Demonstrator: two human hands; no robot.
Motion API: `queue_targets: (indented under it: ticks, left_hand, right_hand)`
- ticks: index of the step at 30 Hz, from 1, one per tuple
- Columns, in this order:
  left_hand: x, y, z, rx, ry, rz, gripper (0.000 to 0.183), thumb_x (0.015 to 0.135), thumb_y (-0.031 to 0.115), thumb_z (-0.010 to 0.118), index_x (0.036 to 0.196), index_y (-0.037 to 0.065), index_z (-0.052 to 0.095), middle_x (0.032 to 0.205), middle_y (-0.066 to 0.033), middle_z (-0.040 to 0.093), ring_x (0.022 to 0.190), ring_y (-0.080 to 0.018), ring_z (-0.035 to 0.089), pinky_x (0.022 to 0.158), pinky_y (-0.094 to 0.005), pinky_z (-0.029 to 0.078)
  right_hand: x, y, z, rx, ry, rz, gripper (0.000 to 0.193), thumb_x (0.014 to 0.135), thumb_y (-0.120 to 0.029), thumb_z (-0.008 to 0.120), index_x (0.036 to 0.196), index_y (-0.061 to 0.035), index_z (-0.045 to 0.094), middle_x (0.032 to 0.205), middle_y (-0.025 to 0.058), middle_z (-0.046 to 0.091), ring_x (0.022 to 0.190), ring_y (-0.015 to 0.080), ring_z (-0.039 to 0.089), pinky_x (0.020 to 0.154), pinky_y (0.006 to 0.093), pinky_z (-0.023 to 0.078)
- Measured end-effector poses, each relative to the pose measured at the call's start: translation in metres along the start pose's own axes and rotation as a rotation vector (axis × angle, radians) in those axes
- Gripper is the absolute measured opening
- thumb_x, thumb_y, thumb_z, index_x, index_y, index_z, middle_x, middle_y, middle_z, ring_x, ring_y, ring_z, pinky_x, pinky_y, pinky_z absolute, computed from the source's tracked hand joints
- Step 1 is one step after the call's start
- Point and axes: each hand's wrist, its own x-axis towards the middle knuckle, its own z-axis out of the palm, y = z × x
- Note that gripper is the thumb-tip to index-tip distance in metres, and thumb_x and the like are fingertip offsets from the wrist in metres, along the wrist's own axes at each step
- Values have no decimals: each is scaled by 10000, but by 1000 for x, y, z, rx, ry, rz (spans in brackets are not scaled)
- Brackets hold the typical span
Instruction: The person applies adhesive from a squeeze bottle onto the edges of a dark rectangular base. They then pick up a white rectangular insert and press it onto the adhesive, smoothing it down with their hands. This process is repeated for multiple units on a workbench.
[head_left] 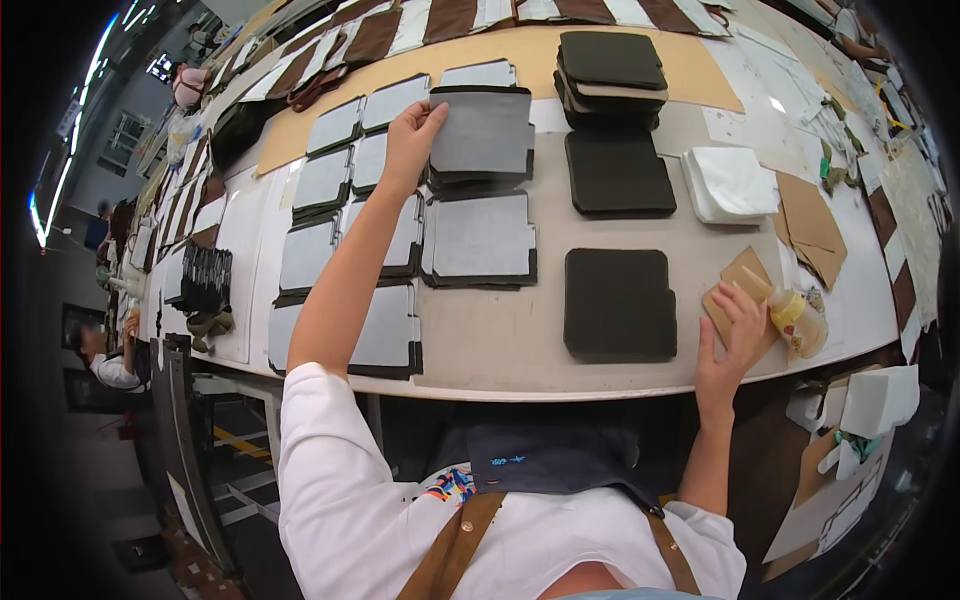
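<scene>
My left hand (pixel 412 145) reaches over the table and pinches the upper left corner of a grey panel with dark edges (pixel 482 130). That panel lies over, or just above, a stack in the right column of similar panels. Below it sits another stack of grey panels (pixel 480 235). My right hand (pixel 732 345) is open, fingers spread, over a brown cardboard piece (pixel 742 272). Beside its fingertips a clear squeeze bottle with a yellow part (pixel 803 325) lies tilted. Between my hands are a dark notched panel (pixel 618 305) and another dark panel (pixel 620 172).
A tall pile of dark panels (pixel 612 65) stands farther back. White folded cloths (pixel 730 185) and brown card pieces (pixel 810 225) lie at right. More grey panels (pixel 312 255) fill the left rows. A bundle of dark pieces (pixel 205 275) stands at far left.
</scene>
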Motion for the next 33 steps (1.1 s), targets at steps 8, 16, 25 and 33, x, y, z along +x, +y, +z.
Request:
queue_targets:
  ticks: [8, 16, 25, 33]
  left_hand:
    - [91, -16, -49, 88, 153, 148, 326, 1008, 286, 674, 1113, -21, 704, 943, -11, 706, 817, -56, 606, 737, -212, 474]
    - [161, -52, -135, 380, 320, 51, 388, 986, 354, 692, 1145, 2, 728, 962, 15, 702, 860, -59, 586, 782, -217, 460]
    - [189, -113, -169, 472, 339, -106, 457, 1009, 390, 622, 1227, -6, 691, 979, -56, 720, 868, -123, 634, 803, -272, 489]
    - [143, -114, -138, 1126, 392, 307, 417, 998, 333, 592, 1299, 49, 645, 1212, -208, 680, 1181, -368, 615, 1040, -449, 453]
  right_hand:
    - [-13, 5, 11, -64, 7, 48, 302, 897, -13, 626, 1196, -50, 643, 1239, 103, 648, 1243, 313, 572, 1205, 552, 252]
    - [-13, 4, 12, -119, -21, 90, 280, 894, 11, 594, 1167, -37, 632, 1211, 104, 648, 1234, 314, 576, 1198, 582, 268]
    - [-12, 5, 8, -103, -115, 142, 309, 863, 16, 592, 1167, -28, 622, 1223, 129, 645, 1238, 348, 569, 1183, 603, 273]
    - [-12, 3, 6, -79, -70, 118, 319, 876, 60, 557, 1184, -4, 616, 1237, 142, 641, 1254, 359, 552, 1193, 585, 274]
